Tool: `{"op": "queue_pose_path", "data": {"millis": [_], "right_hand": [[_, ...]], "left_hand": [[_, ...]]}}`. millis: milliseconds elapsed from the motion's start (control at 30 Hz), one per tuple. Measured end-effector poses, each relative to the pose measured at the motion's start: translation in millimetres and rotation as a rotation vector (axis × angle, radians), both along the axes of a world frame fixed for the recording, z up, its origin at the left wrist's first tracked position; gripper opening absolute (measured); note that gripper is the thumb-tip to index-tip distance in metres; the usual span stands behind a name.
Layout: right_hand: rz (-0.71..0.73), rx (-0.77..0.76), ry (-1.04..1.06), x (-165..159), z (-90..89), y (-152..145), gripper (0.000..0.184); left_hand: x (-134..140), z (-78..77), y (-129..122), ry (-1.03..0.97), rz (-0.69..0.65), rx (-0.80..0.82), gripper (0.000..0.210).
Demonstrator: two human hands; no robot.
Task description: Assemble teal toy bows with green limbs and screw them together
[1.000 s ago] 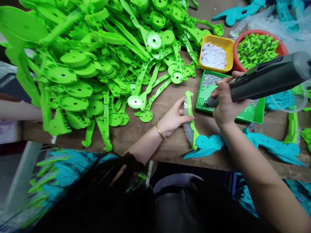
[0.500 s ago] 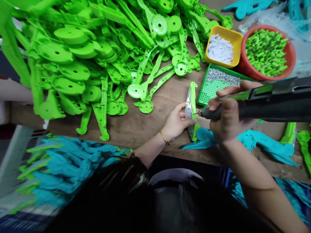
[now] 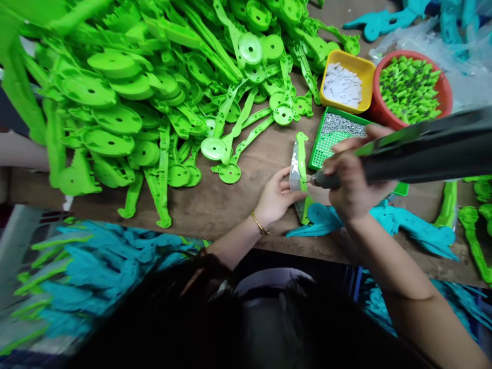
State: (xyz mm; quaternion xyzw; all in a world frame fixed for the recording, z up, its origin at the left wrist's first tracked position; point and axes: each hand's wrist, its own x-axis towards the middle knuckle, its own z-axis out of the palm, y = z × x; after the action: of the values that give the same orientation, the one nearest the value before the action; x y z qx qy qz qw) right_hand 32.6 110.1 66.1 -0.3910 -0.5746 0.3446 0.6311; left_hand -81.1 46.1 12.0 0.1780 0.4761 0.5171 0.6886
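Green plastic is almost everywhere in the head view. The left hand is curled around a long green plastic piece with a clear blade, pinning it flat on the brown wooden table. The right hand is wrapped tight around a big black power screwdriver, and its tip touches the green piece near the middle. The bottom end of the green piece lies on a flat teal plastic part. Just behind the hands sits a green tray of small silver screws. Next to it are a yellow tub of white bits and a red bowl of small green pieces. A huge pile of green plastic parts with round ends fills the left side of the table.
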Motion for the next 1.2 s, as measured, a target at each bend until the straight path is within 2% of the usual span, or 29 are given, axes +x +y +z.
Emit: {"op": "queue_pose_path", "data": {"millis": [100, 167, 267, 367, 433, 600, 767, 900, 1000, 1067, 1133, 1200], "right_hand": [[-0.221, 0.227, 0.133, 7.6, 12.0, 29.4, 0.025], [-0.313, 0.229, 0.145, 15.3, 4.3, 48.5, 0.027], [-0.335, 0.186, 0.100, 24.7, -21.2, 66.4, 0.033], [-0.355, 0.156, 0.018, 28.8, -41.0, 72.4, 0.044], [-0.385, 0.145, -0.036, 29.5, -45.2, 73.2, 0.045], [-0.434, 0.212, -0.023, 28.7, -42.0, 70.7, 0.033], [-0.357, 0.127, -0.067, 27.3, -39.4, 69.8, 0.038], [-0.318, 0.236, 0.115, 27.1, -15.2, 61.8, 0.033], [-0.220, 0.296, 0.234, 26.6, 11.1, 33.9, 0.025], [-0.092, 0.265, 0.219, 25.7, 22.6, 7.9, 0.026], [0.015, 0.209, 0.155, 24.4, 26.2, -16.0, 0.030], [0.053, 0.163, 0.085, 22.7, 23.6, -31.6, 0.035]], "left_hand": [[-2.3, 5.3, -5.0, 0.011, 0.080, 0.015, 0.042], [-2.1, 11.0, -8.5, -0.008, 0.064, 0.037, 0.052], [0.9, 17.6, -11.7, -0.075, -0.073, -0.017, 0.083], [4.9, 17.7, -11.8, -0.083, -0.108, -0.081, 0.090], [7.1, 15.6, -11.0, -0.058, -0.075, -0.092, 0.087], [9.6, 13.2, -10.5, -0.046, -0.048, -0.095, 0.085], [10.8, 12.9, -11.7, -0.040, -0.040, -0.089, 0.086], [12.5, 12.0, -11.5, -0.029, -0.027, -0.088, 0.086], [13.6, 11.4, -11.2, -0.032, -0.003, -0.064, 0.086], [13.9, 10.6, -11.1, -0.035, 0.003, -0.042, 0.086], [14.0, 9.4, -11.2, -0.041, 0.000, -0.023, 0.088], [14.2, 8.3, -11.5, -0.052, 0.000, -0.005, 0.092]]}}
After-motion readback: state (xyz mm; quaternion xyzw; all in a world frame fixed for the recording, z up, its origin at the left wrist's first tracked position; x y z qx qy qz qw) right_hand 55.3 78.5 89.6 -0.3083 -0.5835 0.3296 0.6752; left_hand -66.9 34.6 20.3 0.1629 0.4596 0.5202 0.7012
